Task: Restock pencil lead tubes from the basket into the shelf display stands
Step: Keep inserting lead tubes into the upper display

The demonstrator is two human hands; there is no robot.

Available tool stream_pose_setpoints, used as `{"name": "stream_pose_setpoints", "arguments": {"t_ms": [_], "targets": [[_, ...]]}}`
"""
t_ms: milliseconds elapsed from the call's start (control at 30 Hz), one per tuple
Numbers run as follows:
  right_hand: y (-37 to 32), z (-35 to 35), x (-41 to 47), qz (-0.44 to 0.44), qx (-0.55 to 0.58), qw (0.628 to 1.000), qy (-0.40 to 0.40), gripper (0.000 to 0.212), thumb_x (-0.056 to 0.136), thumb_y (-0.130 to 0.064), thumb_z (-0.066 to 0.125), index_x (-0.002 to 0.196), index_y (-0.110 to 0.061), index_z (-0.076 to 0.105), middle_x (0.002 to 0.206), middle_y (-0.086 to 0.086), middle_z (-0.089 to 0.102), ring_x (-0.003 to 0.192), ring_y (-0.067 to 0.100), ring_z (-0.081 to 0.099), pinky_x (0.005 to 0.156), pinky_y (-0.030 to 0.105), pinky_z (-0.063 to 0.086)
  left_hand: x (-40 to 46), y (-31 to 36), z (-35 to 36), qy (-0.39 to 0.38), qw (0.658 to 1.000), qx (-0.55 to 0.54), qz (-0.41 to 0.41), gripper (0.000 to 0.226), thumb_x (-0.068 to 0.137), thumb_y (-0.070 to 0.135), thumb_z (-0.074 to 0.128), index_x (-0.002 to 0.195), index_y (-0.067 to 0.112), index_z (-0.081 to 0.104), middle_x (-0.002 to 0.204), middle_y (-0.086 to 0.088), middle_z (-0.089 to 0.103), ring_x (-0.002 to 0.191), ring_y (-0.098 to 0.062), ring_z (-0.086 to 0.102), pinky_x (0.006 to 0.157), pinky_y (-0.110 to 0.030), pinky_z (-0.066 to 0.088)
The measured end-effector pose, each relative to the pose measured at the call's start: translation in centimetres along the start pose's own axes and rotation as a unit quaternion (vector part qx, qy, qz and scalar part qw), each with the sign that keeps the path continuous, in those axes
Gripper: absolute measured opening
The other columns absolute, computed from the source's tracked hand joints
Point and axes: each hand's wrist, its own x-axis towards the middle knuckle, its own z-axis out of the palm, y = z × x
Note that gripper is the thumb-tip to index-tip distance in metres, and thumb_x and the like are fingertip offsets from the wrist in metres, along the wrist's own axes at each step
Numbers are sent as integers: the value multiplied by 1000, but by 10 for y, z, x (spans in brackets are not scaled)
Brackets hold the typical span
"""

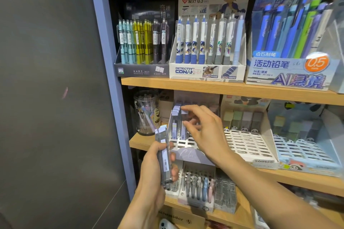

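Lead tubes in left hand: a small stack of flat, clear plastic lead tubes (pixel 164 156) held upright in front of the middle shelf, pale caps on top and a barcode strip down one narrow face.
Left hand: the left hand (pixel 156 169) wraps the lower half of the stack, fingers curled round the far side and thumb on the near side.
Right hand: the right hand (pixel 202 132) pinches one tube (pixel 184 126) between thumb and fingertips at its upper part, over the slotted display stand (pixel 186 145).
Tubes already placed: a short row of tubes (pixel 176 122) stands upright at the back left of that stand; most front slots are open.
Handling, judged: light, stiff and smooth, likely slippery; thin walls and the leads inside are probably brittle, so a gentle pinch on the broad flat faces near the cap suits lowering one into a slot.
Materials: tubes glossy and translucent; stand white die-cut card with rectangular slots; shelf (pixel 223 87) pale wood laminate.
Neighbours: a second slotted stand (pixel 249 147) to the right, a clear round jar (pixel 147 111) to the left.
Basket: not visible.
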Motion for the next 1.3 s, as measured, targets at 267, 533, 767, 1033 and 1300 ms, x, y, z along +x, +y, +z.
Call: {"name": "stream_pose_setpoints", "arguments": {"t_ms": [267,533,767,1033,1300], "targets": [[-1,-3,3,17,-52,998,-24,44,93,-10,71,133,-29,66,98,-11,47,80,9,56,81,28,52,-1,0,6,-18,999,42,23,26,98,31,61,106,6,61,75,-7,54,46,-18,45,43,-27,37],[-30,-10,-9,183,97,978,-6,27,89,-40,75,114,-36,66,81,-5,68,72,8,66,72,31,57,-7,-1,12,-26,995,89,40,32,95,39,70,102,9,63,66,-8,58,42,-17,48,40,-25,35],[-41,-16,-11,359,340,868,-45,30,83,-12,84,109,-13,70,83,12,78,58,15,66,63,28,57,-7,-2,11,-25,993,93,67,41,97,47,64,109,8,70,62,-8,61,40,-16,43,42,-26,31],[-33,-19,-7,185,242,940,151,25,88,-16,80,106,-21,63,82,4,72,73,20,73,76,44,63,9,-2,-9,100,989,96,54,37,100,44,63,103,7,62,62,0,56,47,-17,49,45,-29,37],[-32,1,-13,39,84,990,107,21,94,-16,73,112,-23,64,97,-7,67,90,7,67,69,22,61,8,-2,-9,129,984,106,53,34,98,43,66,104,10,63,57,-1,57,42,-14,47,44,-29,37]]}}
